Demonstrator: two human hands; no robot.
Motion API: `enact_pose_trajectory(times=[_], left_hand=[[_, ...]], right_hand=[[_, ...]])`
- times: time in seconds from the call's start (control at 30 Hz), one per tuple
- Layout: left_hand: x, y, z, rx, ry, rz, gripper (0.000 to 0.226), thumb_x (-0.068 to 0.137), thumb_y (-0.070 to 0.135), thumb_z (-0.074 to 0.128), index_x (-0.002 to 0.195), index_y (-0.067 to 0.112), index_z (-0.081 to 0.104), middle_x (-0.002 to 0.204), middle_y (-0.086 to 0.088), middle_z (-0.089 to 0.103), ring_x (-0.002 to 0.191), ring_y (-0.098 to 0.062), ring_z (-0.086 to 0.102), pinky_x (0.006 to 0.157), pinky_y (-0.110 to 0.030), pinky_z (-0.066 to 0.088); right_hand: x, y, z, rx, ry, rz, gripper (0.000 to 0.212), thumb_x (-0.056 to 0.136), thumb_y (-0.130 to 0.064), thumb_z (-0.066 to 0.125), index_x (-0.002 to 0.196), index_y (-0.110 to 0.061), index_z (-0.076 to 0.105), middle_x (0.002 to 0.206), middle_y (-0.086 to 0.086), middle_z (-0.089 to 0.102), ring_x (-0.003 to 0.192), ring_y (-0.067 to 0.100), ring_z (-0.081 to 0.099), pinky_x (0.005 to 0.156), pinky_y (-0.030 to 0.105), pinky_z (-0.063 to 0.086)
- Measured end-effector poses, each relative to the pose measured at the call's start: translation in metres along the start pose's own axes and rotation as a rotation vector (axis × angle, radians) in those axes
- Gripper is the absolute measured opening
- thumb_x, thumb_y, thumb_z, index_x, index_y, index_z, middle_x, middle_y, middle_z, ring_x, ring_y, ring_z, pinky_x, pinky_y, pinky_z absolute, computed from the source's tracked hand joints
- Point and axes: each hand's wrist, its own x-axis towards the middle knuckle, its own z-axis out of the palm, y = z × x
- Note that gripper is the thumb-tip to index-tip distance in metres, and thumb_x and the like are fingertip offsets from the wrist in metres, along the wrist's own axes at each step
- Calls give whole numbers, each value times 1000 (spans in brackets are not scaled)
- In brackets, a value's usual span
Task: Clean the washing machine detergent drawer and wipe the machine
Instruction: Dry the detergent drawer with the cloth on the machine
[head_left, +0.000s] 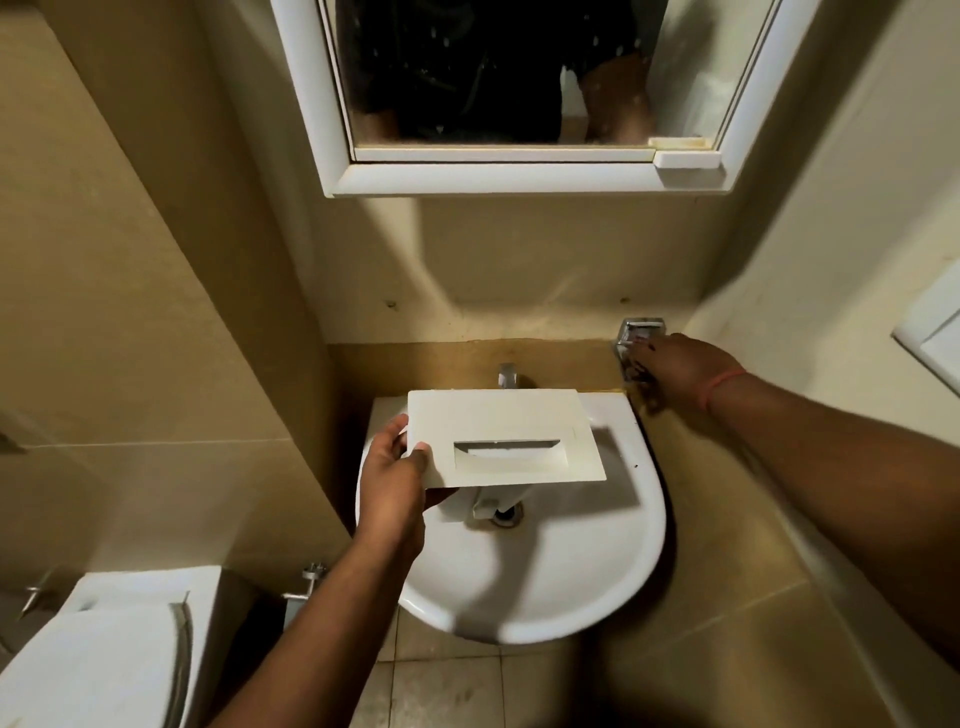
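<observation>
The white detergent drawer (504, 436) hangs over the white sink (571, 582), its flat front panel with a recessed handle slot facing up. My left hand (392, 480) grips the drawer's left front corner, thumb on top. Part of the drawer's body shows below the panel, near the drain (503, 515). My right hand (675, 366) reaches to the back right corner and rests its fingers on a chrome tap handle (636, 338); whether they close around it is unclear. The spout (506, 375) pokes up just behind the drawer. I see no water running.
A white-framed mirror cabinet (498, 171) hangs above the sink. A toilet with its lid down (104, 660) stands at the lower left, with a chrome valve (309, 577) beside it. Beige tiled walls close in on both sides. A white panel (935, 338) is on the right wall.
</observation>
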Motion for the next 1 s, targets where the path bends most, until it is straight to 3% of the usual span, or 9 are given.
enact_pose_trajectory(times=[0.1,0.2,0.3,0.43,0.53,0.63,0.77,0.83,1.0], left_hand=[[4,4,-10,16,-23,5,45,98,0,46,135,24,50,124,2,61,107,-23,62,74,-46,60],[3,8,-19,22,-65,24,45,98,0,45,134,24,51,123,2,62,107,-23,63,69,-42,60],[-3,8,-22,2,-103,38,45,98,-1,44,134,25,51,115,7,64,102,-18,63,70,-40,60],[-19,2,-29,-15,-103,23,45,98,0,44,135,26,50,116,7,63,107,-20,62,78,-47,59],[-36,2,-38,-27,-92,47,43,98,1,44,130,28,52,117,7,63,106,-20,62,80,-48,59],[-60,7,-49,-23,-58,109,42,97,1,44,128,28,54,117,5,66,106,-21,64,86,-52,56],[-91,10,-63,-58,14,158,43,97,3,45,132,27,51,122,2,65,108,-23,64,88,-54,55],[-116,6,-70,-87,69,184,43,98,2,45,134,25,50,124,0,64,108,-24,63,85,-54,56],[-184,-6,-99,-184,193,201,44,97,-1,45,133,24,50,117,6,63,107,-21,61,80,-53,58]], right_hand=[[-15,-13,-8,237,200,134,56,82,-13,69,135,-17,50,125,16,56,107,36,59,89,35,48],[-38,-41,-23,809,410,347,41,87,-4,55,127,-13,57,111,7,62,99,26,60,81,27,47],[-63,-75,-33,1358,459,483,41,89,8,42,118,-16,57,102,5,63,91,24,62,62,24,50],[-110,-119,-45,1970,501,513,39,91,10,32,103,-14,59,100,15,66,98,37,63,83,52,54],[-141,-139,-38,2294,501,481,40,88,7,29,108,-5,61,112,28,65,107,45,62,91,67,48],[-164,-156,-30,2504,421,454,53,79,-5,43,130,2,54,124,29,62,114,44,62,94,67,45],[-187,-185,-26,2578,285,386,60,84,-27,59,137,-1,52,120,23,66,107,33,69,88,58,53],[-200,-195,-29,2551,310,360,59,83,-24,61,134,4,52,115,24,66,98,33,71,81,55,58],[-233,-212,-29,2502,195,357,45,91,-16,57,131,6,55,120,27,65,104,37,69,87,55,55]])
